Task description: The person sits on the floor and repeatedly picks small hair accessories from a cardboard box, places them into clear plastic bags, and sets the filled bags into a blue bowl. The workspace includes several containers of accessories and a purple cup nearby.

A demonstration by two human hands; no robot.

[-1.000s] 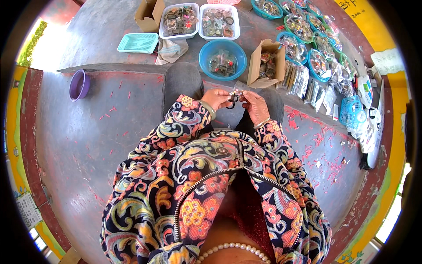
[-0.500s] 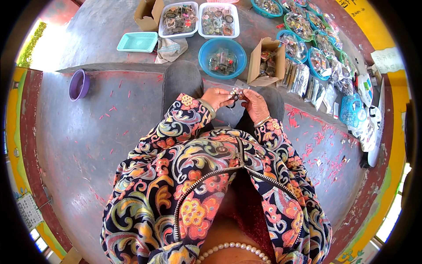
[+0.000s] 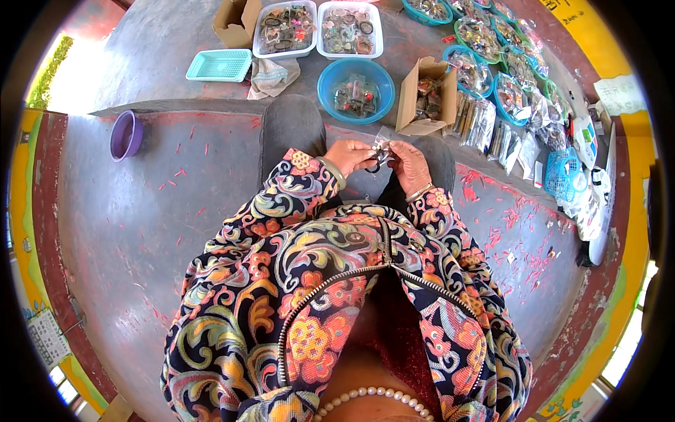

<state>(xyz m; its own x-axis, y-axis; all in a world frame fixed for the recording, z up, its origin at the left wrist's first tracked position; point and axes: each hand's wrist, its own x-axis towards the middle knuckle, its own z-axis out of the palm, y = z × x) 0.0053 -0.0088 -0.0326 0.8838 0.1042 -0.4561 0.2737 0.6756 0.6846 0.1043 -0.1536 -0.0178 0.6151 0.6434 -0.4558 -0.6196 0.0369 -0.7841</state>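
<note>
Basin [image 3: 328, 97] of bagged pieces [image 3: 356, 98], blue, carton [image 3: 408, 100] of packets [image 3: 429, 100] beside it, two filled white trays [image 3: 349, 55] beyond, left hand [image 3: 346, 156] and right hand [image 3: 410, 169] pinching dark looped item [image 3: 380, 158] between their fingertips.

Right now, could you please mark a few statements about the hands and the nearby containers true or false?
1. The left hand has a small dark item in its grip. True.
2. The right hand is far from that item. False: its fingertips are close beside it.
3. The purple basin is left of the round blue basin. True.
4. The round blue basin is empty. False: it holds small packaged items.
</note>
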